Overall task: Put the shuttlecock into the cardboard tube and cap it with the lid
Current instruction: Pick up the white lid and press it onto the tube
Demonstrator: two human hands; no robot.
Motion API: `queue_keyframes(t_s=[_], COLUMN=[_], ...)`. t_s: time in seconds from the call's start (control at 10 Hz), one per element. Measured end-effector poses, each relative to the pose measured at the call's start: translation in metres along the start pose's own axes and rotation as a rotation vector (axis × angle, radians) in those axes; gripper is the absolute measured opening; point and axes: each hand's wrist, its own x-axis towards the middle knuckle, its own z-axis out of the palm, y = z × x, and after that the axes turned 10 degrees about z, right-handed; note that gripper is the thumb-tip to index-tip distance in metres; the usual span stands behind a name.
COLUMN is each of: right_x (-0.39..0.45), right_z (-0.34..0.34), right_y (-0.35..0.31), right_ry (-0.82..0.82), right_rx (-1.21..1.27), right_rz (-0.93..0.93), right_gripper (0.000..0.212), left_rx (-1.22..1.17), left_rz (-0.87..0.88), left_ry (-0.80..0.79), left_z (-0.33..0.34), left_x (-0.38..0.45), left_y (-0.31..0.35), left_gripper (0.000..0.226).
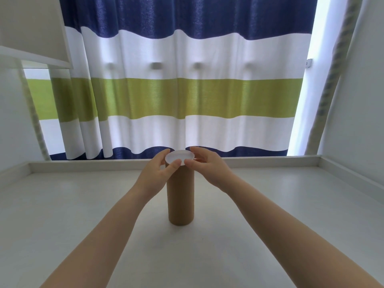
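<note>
A smooth white tabletop [62, 215] edged by a low raised rim [270, 157] is backed by a pleated fabric curtain [187, 96] banded in navy, white and lime green. Daylight is let through along its right edge, beside plain white walls [361, 104].

Matt cardboard tube [180, 196], smooth lid [180, 156]

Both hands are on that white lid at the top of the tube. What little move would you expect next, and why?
Probably a gentle press straight down. The lid already sits on top of the upright cardboard tube, with the left hand and right hand pinching its rim from either side. Whether it is fully seated cannot be told, so pressing would settle it.
</note>
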Motion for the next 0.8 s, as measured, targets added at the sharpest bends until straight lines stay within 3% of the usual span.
queue_keyframes(t_s=[0.2,0.4,0.6,0.7,0.8], right_x=[-0.001,0.002,0.003,0.003,-0.004], right_z=[0.001,0.003,0.001,0.000,-0.006], right_y=[0.007,0.012,0.005,0.004,0.000], right_ry=[0.026,-0.002,-0.055,-0.065,0.019], right_rx=[-0.055,-0.038,-0.007,-0.039,-0.067], right_rz=[-0.005,0.022,0.096,0.119,0.083], right_gripper=[0.052,0.043,0.039,0.046,0.057], left_rx=[0.028,0.072,0.182,0.155,-0.017], left_rz=[0.028,0.054,0.038,0.021,0.019], left_ry=[-0.002,-0.011,-0.042,-0.079,0.048], left_z=[0.007,0.008,0.002,0.001,-0.001], left_x=[-0.002,-0.004,-0.002,0.001,-0.002], left_y=[-0.004,-0.004,-0.006,-0.006,-0.009], left_gripper=[0.049,0.066,0.068,0.076,0.073])
